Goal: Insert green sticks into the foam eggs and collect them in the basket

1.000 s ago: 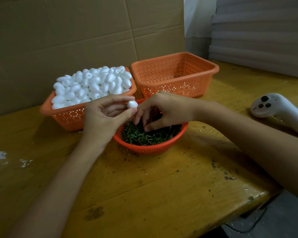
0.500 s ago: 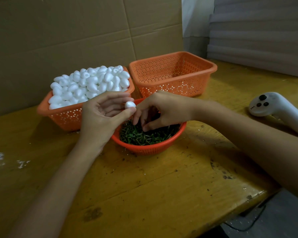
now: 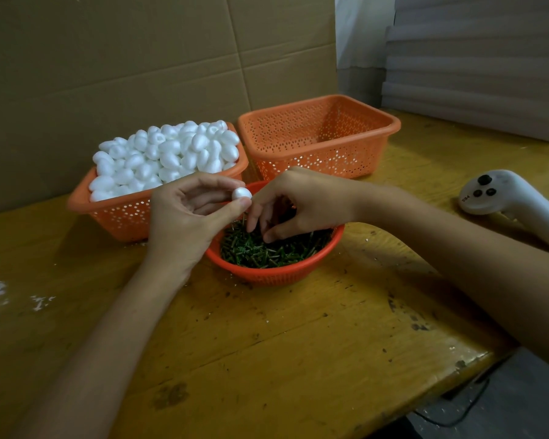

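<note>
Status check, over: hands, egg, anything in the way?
Left hand pinches one foam egg above the bowl. Right hand fingers down in the green sticks; stick grip unclear. Nothing between hands and collecting basket.

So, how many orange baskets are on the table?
3: left basket, full of eggs; right basket, looks empty; round basket of sticks, in front.

Left hand (image 3: pixel 184 223) pinches foam egg (image 3: pixel 241 194); right hand (image 3: pixel 301 201) touches green sticks (image 3: pixel 267 251).
</note>
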### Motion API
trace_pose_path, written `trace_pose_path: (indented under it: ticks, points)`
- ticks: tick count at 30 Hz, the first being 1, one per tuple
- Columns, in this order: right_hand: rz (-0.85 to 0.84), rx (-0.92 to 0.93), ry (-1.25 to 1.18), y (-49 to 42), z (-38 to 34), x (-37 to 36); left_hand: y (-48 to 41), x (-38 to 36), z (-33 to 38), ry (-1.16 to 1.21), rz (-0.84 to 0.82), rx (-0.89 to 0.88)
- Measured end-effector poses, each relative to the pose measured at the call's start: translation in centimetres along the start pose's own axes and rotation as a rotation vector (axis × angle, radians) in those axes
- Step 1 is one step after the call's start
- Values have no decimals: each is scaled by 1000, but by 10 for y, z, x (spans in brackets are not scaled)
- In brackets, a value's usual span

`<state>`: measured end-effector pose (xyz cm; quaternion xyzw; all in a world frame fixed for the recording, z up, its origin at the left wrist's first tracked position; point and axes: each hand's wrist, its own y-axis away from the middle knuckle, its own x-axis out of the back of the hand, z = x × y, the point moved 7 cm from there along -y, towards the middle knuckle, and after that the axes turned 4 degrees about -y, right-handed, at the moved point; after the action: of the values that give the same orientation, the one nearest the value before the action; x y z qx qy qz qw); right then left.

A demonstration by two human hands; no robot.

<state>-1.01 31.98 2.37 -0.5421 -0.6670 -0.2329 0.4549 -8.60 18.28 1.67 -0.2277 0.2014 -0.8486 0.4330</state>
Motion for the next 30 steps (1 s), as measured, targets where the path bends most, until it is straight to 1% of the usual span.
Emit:
trace_pose_path:
  ticks: [16,30]
  points:
    - [6,14,2,0,-1,0,0,-1,4,11,-16,-31]
    - [9,4,-1,1,-1,0,1,0,0,12,5,-3]
